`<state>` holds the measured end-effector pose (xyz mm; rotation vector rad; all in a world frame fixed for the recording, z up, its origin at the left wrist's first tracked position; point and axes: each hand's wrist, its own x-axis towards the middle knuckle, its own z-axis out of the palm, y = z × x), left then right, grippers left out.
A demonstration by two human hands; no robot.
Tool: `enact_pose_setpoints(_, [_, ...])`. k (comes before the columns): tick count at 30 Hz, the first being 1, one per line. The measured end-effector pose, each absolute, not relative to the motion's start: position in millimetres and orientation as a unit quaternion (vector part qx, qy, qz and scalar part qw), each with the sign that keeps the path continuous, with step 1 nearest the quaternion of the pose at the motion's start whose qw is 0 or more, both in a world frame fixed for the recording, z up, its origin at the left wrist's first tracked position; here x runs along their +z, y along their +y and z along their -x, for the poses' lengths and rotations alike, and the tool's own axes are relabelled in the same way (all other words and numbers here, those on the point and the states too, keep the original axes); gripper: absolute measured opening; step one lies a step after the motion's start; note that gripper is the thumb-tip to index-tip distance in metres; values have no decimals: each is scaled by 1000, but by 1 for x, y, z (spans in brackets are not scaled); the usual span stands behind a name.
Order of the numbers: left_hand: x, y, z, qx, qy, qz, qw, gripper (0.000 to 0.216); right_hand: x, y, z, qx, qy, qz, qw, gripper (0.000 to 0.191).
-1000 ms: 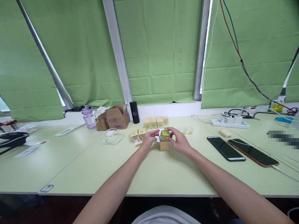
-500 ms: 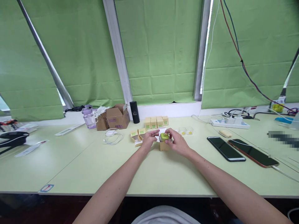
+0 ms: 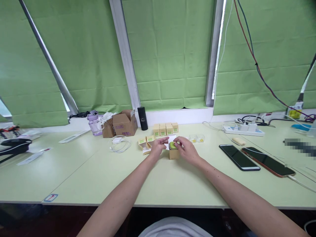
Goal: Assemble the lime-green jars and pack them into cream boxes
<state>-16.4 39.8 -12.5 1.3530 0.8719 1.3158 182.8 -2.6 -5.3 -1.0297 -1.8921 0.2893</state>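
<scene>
A small tan cardboard box (image 3: pixel 174 155) stands upright on the table before me, its white-lined flaps folded out. At its open top sits a small green rounded object (image 3: pixel 172 144), mostly inside; its exact kind is unclear. My right hand (image 3: pixel 187 149) has thumb and fingers closed on the right side of this green object. To the left of the box, my left hand (image 3: pixel 158 147) is held with fingers stretched out and thumb apart, close to a white flap. Left of that hand are opened tan boxes (image 3: pixel 146 143) with green labels.
Several closed tan boxes (image 3: pixel 165 129) stand in a row behind. Clear plastic cups (image 3: pixel 197 138) with yellow bits sit right of my hands. Farther right lie two phones (image 3: pixel 239 157) and a power strip (image 3: pixel 243 130). A white cable (image 3: pixel 120 144), cardboard carton (image 3: pixel 125 123) and purple bottle (image 3: pixel 94 124) are left.
The green object has gone down from above the box into its open top, with my right hand's fingers following it. My left hand has stayed nearly still.
</scene>
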Motion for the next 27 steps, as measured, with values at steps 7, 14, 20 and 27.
enact_pose_setpoints(7, [-14, 40, 17, 547, 353, -554, 518, 61, -8, 3, -181, 180, -744, 410, 496, 11])
enact_pose_setpoints(14, [-13, 39, 16, 537, 352, -566, 517, 63, -10, 10, -179, 221, -718, 427, 503, 10])
enact_pose_setpoints(20, [-8, 33, 14, 533, 352, -568, 519, 62, -12, 11, -178, 227, -711, 429, 509, 12])
enact_pose_setpoints(27, [-5, 32, 13, 539, 351, -558, 524, 60, -11, 12, -178, 232, -711, 431, 505, 13])
